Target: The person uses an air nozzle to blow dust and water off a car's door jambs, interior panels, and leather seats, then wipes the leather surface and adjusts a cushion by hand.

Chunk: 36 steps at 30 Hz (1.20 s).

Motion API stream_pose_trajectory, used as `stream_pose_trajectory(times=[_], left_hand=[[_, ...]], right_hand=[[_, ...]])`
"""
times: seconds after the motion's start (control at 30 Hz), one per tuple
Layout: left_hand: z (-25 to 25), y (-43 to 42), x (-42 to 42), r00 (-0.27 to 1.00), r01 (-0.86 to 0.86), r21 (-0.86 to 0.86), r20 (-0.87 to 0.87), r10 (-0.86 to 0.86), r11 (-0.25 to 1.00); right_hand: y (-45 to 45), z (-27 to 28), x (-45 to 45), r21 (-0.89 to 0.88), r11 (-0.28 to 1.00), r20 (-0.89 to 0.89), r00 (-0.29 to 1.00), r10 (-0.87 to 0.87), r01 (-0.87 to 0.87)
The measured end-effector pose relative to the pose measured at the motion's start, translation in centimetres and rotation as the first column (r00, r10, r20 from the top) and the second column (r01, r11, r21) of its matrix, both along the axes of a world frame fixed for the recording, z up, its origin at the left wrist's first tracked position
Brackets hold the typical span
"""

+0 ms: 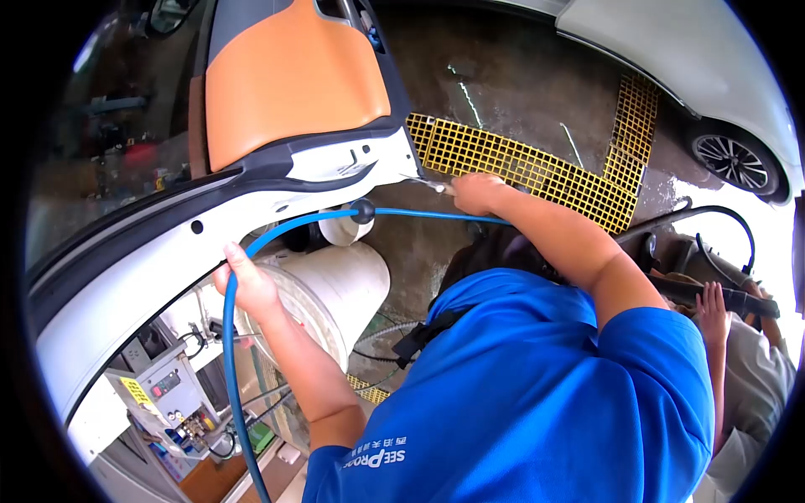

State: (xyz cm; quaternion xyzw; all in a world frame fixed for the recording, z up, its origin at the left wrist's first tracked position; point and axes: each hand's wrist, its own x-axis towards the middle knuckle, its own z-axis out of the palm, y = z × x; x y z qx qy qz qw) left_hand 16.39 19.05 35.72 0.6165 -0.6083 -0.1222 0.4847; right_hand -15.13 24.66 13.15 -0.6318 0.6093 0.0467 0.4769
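A blue hose (295,225) with a black ball on it arcs across the middle of the view. My left hand (251,283) is closed round this hose, thumb up, just below the white edge of an open car door (335,161). The door has an orange inner panel (298,80). My right hand (480,194) is wrapped round the light handle of a thin tool (439,186), whose tip is at the door's lower corner. What kind of tool it is cannot be made out.
White buckets (348,281) stand under the door. Yellow grating (537,172) crosses the wet floor. A white car (671,50) is at the upper right. A co-worker's hand (713,314) shows at the right, near a black hose. An equipment box (172,390) is at the lower left.
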Motion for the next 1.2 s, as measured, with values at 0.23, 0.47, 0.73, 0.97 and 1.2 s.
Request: stream_pose_trajectory(times=[0.23,0.47,0.73,0.97,1.2], left_hand=[[0.9,1.0,-8.4,0.968,0.007,-0.091,0.252,0.016,0.996],[2.1,1.4,-13.8,0.982,0.092,-0.156,0.175,-0.064,0.983],[2.4,1.1,-15.2,0.984,0.04,-0.211,0.178,-0.002,0.977],[2.0,1.7,-14.7,0.987,0.114,-0.231,0.134,-0.085,0.966],[0.3,3.9,-9.9,0.912,0.402,-0.221,0.011,-0.41,0.889]], right_hand=[[5.2,6.1,-7.3,-0.112,0.994,0.012,1.0,-0.005,0.006],[9.3,9.7,-8.7,-0.284,0.957,0.132,0.991,-0.026,0.063],[10.1,13.7,-9.0,-0.272,0.956,0.138,0.988,-0.07,0.106],[8.0,9.6,-9.2,-0.142,0.982,0.013,0.992,-0.125,0.126],[8.2,7.9,-6.0,-0.113,0.99,-0.136,0.986,-0.098,0.083]])
